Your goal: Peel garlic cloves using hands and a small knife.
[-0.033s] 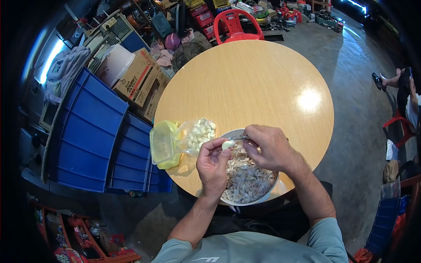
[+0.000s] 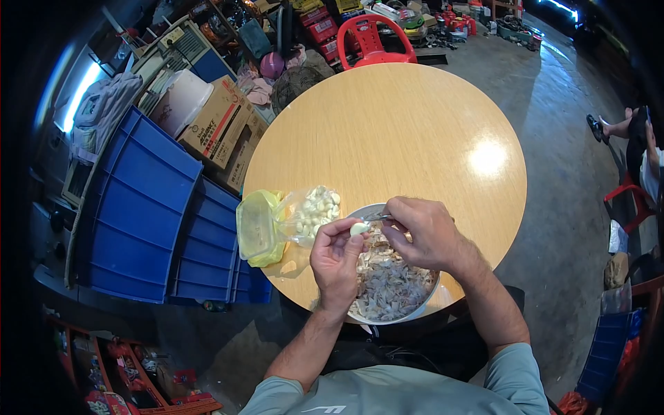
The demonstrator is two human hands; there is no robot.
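Above a white-rimmed bowl, my left hand pinches a pale peeled garlic clove between thumb and fingers. My right hand is closed around a slim metal tool whose tip is beside the clove; its exact kind is hard to make out. Papery garlic skins and unpeeled cloves fill the bowl below. Left of my left hand lies a clear plastic bag with several pale peeled cloves. Beside it stands a clear plastic tub in a yellow bag.
The round wooden table carries all this. A red plastic chair stands at its far side. Blue crates and a cardboard box are close on the left. A person sits at the far right.
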